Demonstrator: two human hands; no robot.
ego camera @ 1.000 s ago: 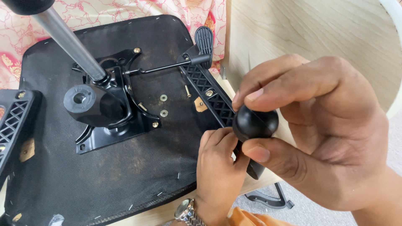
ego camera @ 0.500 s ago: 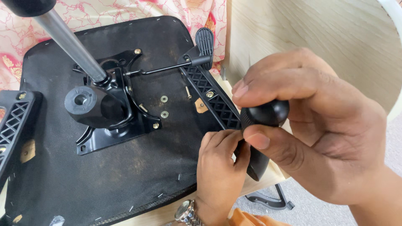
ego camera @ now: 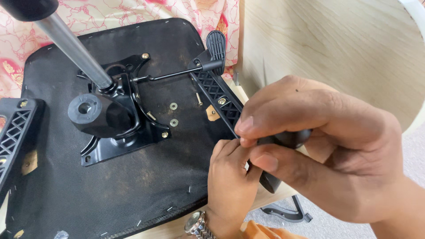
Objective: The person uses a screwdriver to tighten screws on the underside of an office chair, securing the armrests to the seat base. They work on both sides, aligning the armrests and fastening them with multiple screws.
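At the far left, a black latticed armrest bracket (ego camera: 13,132) lies on the underside of an upturned chair seat (ego camera: 133,194), which is covered with black fabric. Next to it, a black metal tilt mechanism plate (ego camera: 128,132) is fixed on the seat, with a silver gas lift cylinder (ego camera: 73,51) rising from it and a round black knob (ego camera: 90,113) at its front. Two washers (ego camera: 173,114) and a loose screw (ego camera: 198,98) lie on the fabric just beside the plate. More to the right, a second armrest bracket (ego camera: 219,99) runs along the seat edge, under a thin lever with a black paddle handle (ego camera: 216,44). The left hand (ego camera: 230,181), with a wristwatch (ego camera: 197,223), is clenched against this bracket's lower end. The right hand (ego camera: 318,141) grasps a black screwdriver handle (ego camera: 290,138) directly above it. Behind stands a light wooden panel (ego camera: 327,40).
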